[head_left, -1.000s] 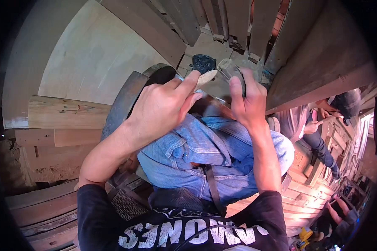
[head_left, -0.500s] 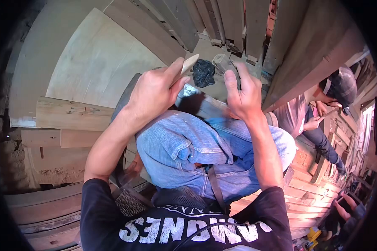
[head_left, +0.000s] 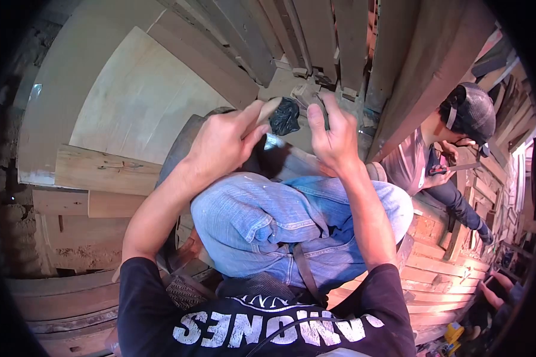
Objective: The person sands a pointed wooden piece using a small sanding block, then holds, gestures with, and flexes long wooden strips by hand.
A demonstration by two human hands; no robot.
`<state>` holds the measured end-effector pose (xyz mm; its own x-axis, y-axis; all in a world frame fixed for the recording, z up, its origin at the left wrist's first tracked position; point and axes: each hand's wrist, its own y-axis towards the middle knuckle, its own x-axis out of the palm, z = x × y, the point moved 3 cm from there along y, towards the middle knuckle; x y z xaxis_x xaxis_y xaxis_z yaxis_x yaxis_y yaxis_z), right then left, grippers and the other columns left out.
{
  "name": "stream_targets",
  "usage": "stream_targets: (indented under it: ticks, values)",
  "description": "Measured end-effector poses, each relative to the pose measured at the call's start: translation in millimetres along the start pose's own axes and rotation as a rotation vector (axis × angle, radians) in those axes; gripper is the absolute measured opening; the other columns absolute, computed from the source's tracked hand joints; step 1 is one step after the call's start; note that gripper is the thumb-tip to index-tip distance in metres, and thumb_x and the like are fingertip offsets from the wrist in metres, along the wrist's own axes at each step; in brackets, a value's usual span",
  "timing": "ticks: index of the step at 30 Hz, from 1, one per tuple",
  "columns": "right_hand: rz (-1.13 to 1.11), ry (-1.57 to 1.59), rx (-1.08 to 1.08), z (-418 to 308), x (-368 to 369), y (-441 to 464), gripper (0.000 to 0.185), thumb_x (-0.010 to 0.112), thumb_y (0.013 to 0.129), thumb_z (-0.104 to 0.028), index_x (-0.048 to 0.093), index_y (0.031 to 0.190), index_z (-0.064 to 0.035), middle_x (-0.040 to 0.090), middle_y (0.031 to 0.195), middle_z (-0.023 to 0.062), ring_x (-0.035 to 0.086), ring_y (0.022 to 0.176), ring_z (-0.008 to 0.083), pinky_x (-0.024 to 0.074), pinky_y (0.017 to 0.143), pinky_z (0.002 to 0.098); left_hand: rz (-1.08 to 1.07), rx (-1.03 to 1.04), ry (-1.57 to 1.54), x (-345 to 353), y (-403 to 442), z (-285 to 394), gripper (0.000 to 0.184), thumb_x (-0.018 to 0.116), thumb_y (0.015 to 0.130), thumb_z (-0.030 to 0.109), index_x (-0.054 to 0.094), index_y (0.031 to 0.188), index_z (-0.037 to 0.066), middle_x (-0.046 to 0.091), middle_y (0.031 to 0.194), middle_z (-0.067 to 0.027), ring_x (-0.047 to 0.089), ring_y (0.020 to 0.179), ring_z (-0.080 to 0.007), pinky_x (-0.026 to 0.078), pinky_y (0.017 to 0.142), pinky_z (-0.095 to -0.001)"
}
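My left hand (head_left: 223, 140) is closed on a small pale piece of wood (head_left: 271, 106), whose tapered end sticks out past the thumb and forefinger. Opposite it, my right hand (head_left: 337, 138) grips a greyish block (head_left: 307, 94) with the thumb on the near side. The block's exact kind is hard to make out. Both hands are raised above my knees, and the two pieces are apart. Between and beyond them lies a crumpled black plastic bag (head_left: 285, 116) on the floor.
Wooden boards (head_left: 321, 35) stand upright ahead, and a thick beam (head_left: 423, 77) slants along the right. A pale curved panel (head_left: 143, 98) leans at the left. On the right, a co-worker in a cap (head_left: 473, 113) bends over a hand-held tool. Planks (head_left: 438, 262) cover the floor there.
The view has shifted slightly. Both hands sit a little lower in the picture, still holding their pieces. The co-worker's hands now show a tool with a red and black handle.
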<state>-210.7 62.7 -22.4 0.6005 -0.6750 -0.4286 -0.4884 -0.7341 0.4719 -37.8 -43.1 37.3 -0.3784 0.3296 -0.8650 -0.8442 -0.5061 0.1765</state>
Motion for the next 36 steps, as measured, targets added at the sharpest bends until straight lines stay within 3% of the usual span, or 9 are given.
stream_targets:
  ticks: [2,7,12,16,24,29,32,34,36]
  values:
    - [-0.016,0.014,0.016,4,2,-1,0.033,0.060,0.095,-0.031,0.060,0.107,-0.0005,0.065,0.078,0.0222,0.065,0.071,0.0432,0.0483,0.058,0.0469,0.043,0.064,0.027,3,-1,-3,0.042,0.073,0.087,0.018,0.060,0.119,-0.005,0.065,0.078,-0.0245,0.066,0.070,-0.0402,0.053,0.062,-0.0406]
    - [-0.041,0.039,0.011,0,5,-3,0.031,0.061,0.095,-0.029,0.060,0.108,-0.0004,0.067,0.081,0.0225,0.066,0.072,0.0426,0.0505,0.060,0.0451,0.016,-0.011,-0.004,-4,2,-5,0.041,0.073,0.086,0.018,0.063,0.120,-0.003,0.066,0.076,-0.0230,0.069,0.068,-0.0340,0.052,0.061,-0.0375]
    - [-0.076,0.072,0.014,7,10,-6,0.029,0.061,0.094,-0.025,0.060,0.109,-0.0002,0.068,0.083,0.0219,0.067,0.075,0.0410,0.0522,0.063,0.0428,-0.061,-0.001,-0.097,-1,0,-2,0.042,0.074,0.085,0.015,0.062,0.120,-0.005,0.067,0.079,-0.0225,0.069,0.067,-0.0331,0.053,0.062,-0.0367]
    - [-0.076,0.150,-0.030,6,11,-7,0.029,0.062,0.092,-0.023,0.061,0.110,-0.0001,0.068,0.085,0.0201,0.069,0.076,0.0379,0.0532,0.064,0.0399,-0.084,0.110,-0.133,9,-7,3,0.043,0.075,0.083,0.011,0.061,0.121,-0.004,0.068,0.083,-0.0217,0.067,0.067,-0.0331,0.053,0.064,-0.0364]
    - [-0.107,0.138,-0.079,12,17,-10,0.034,0.065,0.089,-0.024,0.062,0.109,0.0031,0.068,0.084,0.0202,0.069,0.071,0.0326,0.0543,0.063,0.0365,-0.130,0.048,-0.095,5,-7,-8,0.044,0.075,0.083,0.010,0.060,0.121,-0.005,0.066,0.078,-0.0190,0.063,0.061,-0.0308,0.050,0.057,-0.0356]
    - [-0.081,-0.070,0.028,17,16,-10,0.035,0.063,0.089,-0.024,0.061,0.108,0.0067,0.068,0.082,0.0205,0.069,0.067,0.0314,0.0544,0.062,0.0349,-0.133,0.045,-0.177,4,-3,-8,0.045,0.075,0.082,0.008,0.058,0.122,-0.005,0.069,0.086,-0.0187,0.064,0.060,-0.0288,0.053,0.056,-0.0343]
    - [-0.083,-0.040,0.129,29,11,-16,0.038,0.060,0.092,-0.026,0.060,0.109,0.0078,0.068,0.082,0.0197,0.070,0.069,0.0292,0.0546,0.063,0.0339,-0.122,0.092,-0.209,3,-3,-4,0.044,0.073,0.082,0.004,0.058,0.123,-0.004,0.070,0.089,-0.0164,0.064,0.060,-0.0266,0.053,0.056,-0.0339]
    - [-0.024,0.073,0.056,38,14,-20,0.044,0.058,0.095,-0.031,0.058,0.109,0.0097,0.068,0.083,0.0194,0.070,0.070,0.0290,0.0547,0.064,0.0333,-0.121,0.077,-0.230,2,0,-3,0.046,0.073,0.082,0.002,0.057,0.124,-0.003,0.070,0.089,-0.0152,0.063,0.059,-0.0258,0.053,0.056,-0.0334]
    - [0.001,0.239,-0.169,32,15,-18,0.046,0.056,0.096,-0.034,0.058,0.108,0.0106,0.068,0.085,0.0199,0.069,0.069,0.0301,0.0545,0.063,0.0336,-0.116,0.058,-0.249,3,0,-5,0.047,0.072,0.082,0.000,0.057,0.126,-0.002,0.071,0.089,-0.0139,0.062,0.059,-0.0250,0.053,0.055,-0.0329]
